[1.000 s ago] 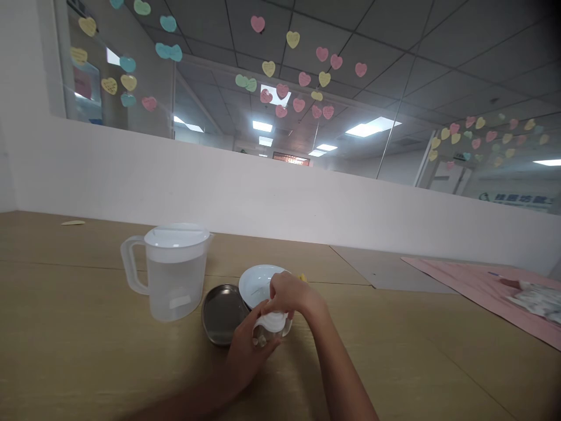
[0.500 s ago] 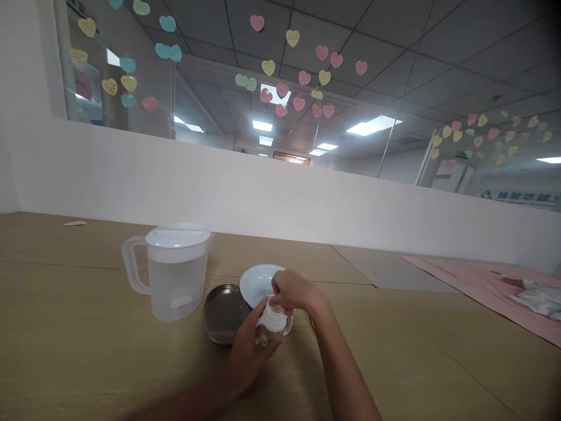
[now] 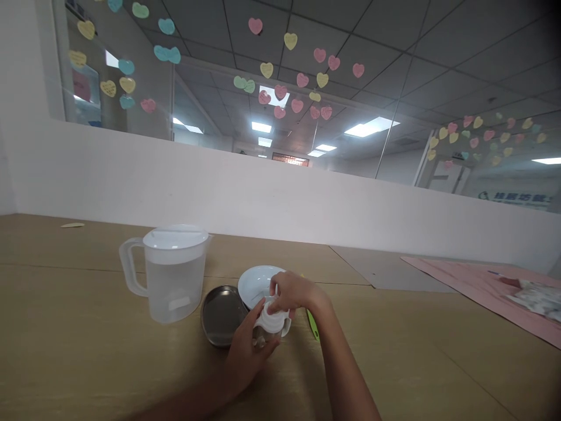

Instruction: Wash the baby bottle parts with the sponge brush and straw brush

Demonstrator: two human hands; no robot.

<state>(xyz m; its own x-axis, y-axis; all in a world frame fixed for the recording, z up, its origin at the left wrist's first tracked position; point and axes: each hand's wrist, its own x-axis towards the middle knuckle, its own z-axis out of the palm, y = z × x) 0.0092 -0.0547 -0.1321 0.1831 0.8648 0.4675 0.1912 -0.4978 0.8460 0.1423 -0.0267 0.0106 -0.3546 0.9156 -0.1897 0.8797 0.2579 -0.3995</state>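
A small clear bottle with a white collar [image 3: 272, 321] is gripped by my left hand [image 3: 246, 349], its fingers wrapped round the side. My right hand [image 3: 293, 292] is closed at the bottle's top, fingertips on the white part; whatever they pinch is too small to make out. Just behind the hands is a white bowl [image 3: 254, 282], partly covered by them. A dark metal dish [image 3: 222, 316] lies left of the bottle, beside the bowl. Under my right forearm a green handle [image 3: 312, 325] shows on the table.
A lidded clear pitcher [image 3: 175, 280] holding liquid stands on the table [image 3: 96, 333] to the left. On the right lies a pink cloth [image 3: 464, 285] with a crumpled plastic packet [image 3: 535, 298]. A white wall [image 3: 280, 202] runs along the back edge.
My right hand's fingers have shifted slightly on the bottle's top. More of the green handle shows beside my right wrist. The view has moved slightly.
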